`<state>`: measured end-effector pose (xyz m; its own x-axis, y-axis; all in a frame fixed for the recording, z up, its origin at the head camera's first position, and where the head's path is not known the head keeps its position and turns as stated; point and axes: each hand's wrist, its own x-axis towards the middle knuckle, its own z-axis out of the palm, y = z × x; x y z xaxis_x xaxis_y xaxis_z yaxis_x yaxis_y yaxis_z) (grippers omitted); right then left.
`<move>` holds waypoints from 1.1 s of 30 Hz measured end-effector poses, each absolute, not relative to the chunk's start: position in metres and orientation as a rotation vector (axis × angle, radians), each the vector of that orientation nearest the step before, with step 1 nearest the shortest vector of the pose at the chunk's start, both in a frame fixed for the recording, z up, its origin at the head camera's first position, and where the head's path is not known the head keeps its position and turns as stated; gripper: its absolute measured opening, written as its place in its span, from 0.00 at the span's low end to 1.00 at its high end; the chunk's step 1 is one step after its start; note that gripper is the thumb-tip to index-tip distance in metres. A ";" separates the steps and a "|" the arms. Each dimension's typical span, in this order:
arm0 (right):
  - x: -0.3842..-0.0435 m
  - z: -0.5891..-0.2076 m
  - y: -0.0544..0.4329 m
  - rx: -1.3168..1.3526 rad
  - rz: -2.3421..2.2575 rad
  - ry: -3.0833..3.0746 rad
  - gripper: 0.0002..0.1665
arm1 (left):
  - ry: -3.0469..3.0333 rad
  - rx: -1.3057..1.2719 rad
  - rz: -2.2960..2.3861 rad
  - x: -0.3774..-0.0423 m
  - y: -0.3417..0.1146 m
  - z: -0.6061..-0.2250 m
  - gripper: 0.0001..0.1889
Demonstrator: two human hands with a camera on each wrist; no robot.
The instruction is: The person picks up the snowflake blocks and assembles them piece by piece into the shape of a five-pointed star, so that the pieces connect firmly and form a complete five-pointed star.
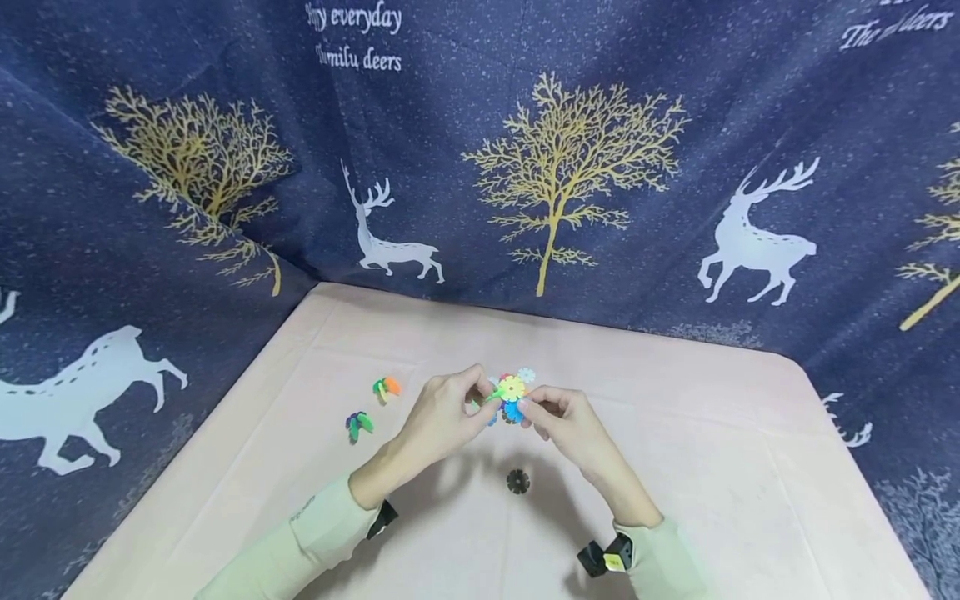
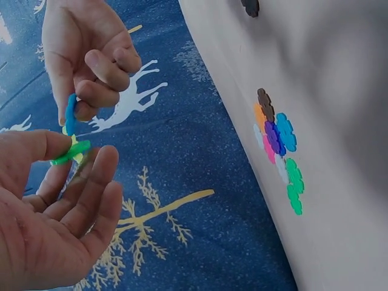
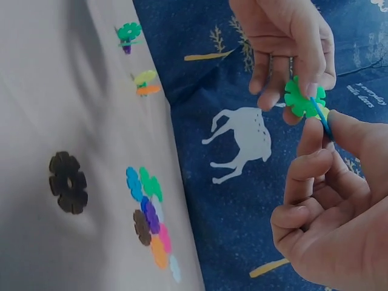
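Note:
Above the table, both hands hold a small cluster of notched plastic discs shaped like snowflakes. My left hand (image 1: pixel 447 408) pinches the green disc (image 3: pixel 301 98) between thumb and forefinger. With thumb and fingertip, my right hand (image 1: pixel 573 422) pinches the blue disc (image 1: pixel 513 411). A yellow disc (image 1: pixel 512 387) sits between these two and faces up in the head view. In the right wrist view the blue disc is edge-on, right at the green one's rim. The other fingers of both hands are bent loosely.
Below the hands, a pile of mixed discs (image 3: pixel 151 216) lies on the pink-covered table (image 1: pixel 712 467). Nearer the person lies a dark disc (image 1: pixel 518 481). Two joined groups stand at left, one orange and green (image 1: pixel 386 388), one purple and green (image 1: pixel 358 426). A blue printed curtain (image 1: pixel 600 275) hangs behind.

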<state>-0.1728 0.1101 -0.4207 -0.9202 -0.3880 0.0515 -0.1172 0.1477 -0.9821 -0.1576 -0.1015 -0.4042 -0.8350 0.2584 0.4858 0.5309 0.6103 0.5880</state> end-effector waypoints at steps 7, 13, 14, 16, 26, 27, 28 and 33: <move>-0.172 -0.416 0.107 -0.532 -1.898 2.140 0.14 | -2.456 -0.733 -0.935 -0.154 -0.101 -0.407 0.06; -0.170 -0.412 0.105 -0.508 -1.907 2.124 0.14 | -2.446 -0.768 -0.896 -0.152 -0.100 -0.407 0.04; -0.170 -0.411 0.105 -0.495 -1.910 2.121 0.14 | -2.446 -0.767 -0.903 -0.151 -0.100 -0.407 0.04; -0.170 -0.410 0.105 -0.474 -1.916 2.114 0.14 | -2.440 -0.772 -0.936 -0.152 -0.101 -0.406 0.06; -0.165 -0.404 0.104 -0.420 -1.948 2.036 0.14 | -2.340 -0.639 -1.492 -0.154 -0.103 -0.402 0.08; -0.164 -0.404 0.103 -0.402 -1.969 2.016 0.14 | -2.333 -0.625 -1.553 -0.154 -0.103 -0.401 0.10; -0.164 -0.404 0.103 -0.387 -1.993 1.994 0.13 | -2.329 -0.616 -1.597 -0.154 -0.103 -0.400 0.12; -0.162 -0.403 0.101 -0.286 -2.113 1.892 0.09 | -2.332 -0.587 -1.665 -0.155 -0.104 -0.396 0.08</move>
<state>-0.1624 0.1013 -0.4028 -0.9381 -0.3436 -0.0449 0.0825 -0.0955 -0.9920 -0.1546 -0.1036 -0.3961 -0.8972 0.1938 0.3968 0.4382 0.2798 0.8542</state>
